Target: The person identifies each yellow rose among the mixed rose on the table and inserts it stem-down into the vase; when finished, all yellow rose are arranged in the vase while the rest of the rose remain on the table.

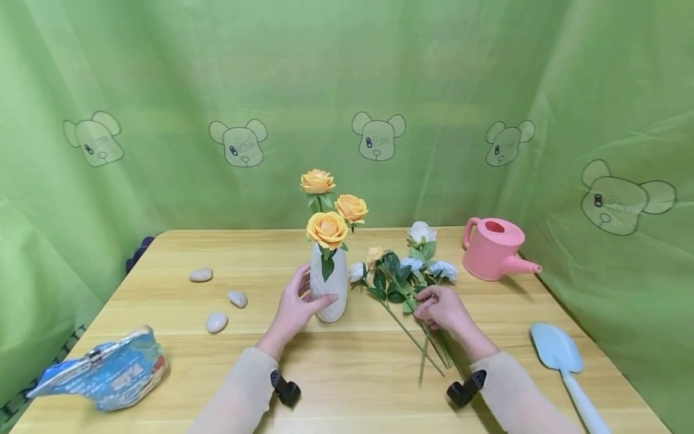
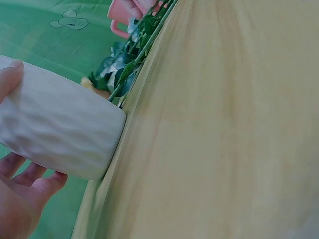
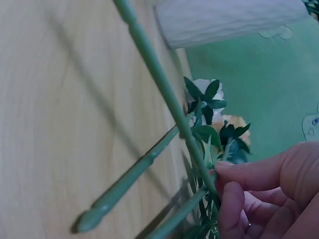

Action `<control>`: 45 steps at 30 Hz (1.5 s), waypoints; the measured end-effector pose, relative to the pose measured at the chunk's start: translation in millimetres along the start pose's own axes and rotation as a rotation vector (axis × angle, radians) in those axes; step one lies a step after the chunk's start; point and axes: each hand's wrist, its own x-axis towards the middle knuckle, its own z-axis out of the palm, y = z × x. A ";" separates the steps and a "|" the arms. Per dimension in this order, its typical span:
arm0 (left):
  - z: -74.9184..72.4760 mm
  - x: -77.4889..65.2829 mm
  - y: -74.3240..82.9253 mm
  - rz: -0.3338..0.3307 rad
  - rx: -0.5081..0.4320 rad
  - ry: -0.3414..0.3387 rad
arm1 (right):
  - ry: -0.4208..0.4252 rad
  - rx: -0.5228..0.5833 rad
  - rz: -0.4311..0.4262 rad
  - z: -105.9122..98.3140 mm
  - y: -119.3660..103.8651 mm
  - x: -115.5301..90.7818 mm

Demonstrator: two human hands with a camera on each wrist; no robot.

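Observation:
My left hand (image 1: 300, 300) grips a white textured vase (image 1: 337, 288) standing upright on the table, thumb on one side and fingers on the other. In the left wrist view, the vase (image 2: 65, 119) fills the left side. Three orange roses (image 1: 328, 230) stand in it. To the right lies a bunch of flowers (image 1: 398, 274) with white, pale blue and orange heads. Over their stems, my right hand (image 1: 440, 307) pinches a green flower stem (image 3: 158, 79) between thumb and fingers. Which head belongs to that stem I cannot tell.
A pink watering can (image 1: 490, 250) stands at the back right, with a light blue shovel (image 1: 558, 346) nearer the front. Several pale stones (image 1: 217, 322) lie left of the vase. A blue printed bag (image 1: 121, 371) sits at the front left. Green curtain (image 1: 309, 78) hangs behind the table.

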 end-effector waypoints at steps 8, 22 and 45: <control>-1.0 -0.5 -1.1 -0.004 -0.004 0.001 | 0.051 0.209 0.016 -8.3 -3.7 -0.5; -1.3 0.3 -4.5 -0.001 -0.001 -0.002 | 0.105 0.345 -0.094 -8.3 -11.2 -5.7; -0.8 -8.7 27.3 -0.018 -0.001 -0.041 | 0.258 0.891 -0.840 20.8 -119.1 -29.0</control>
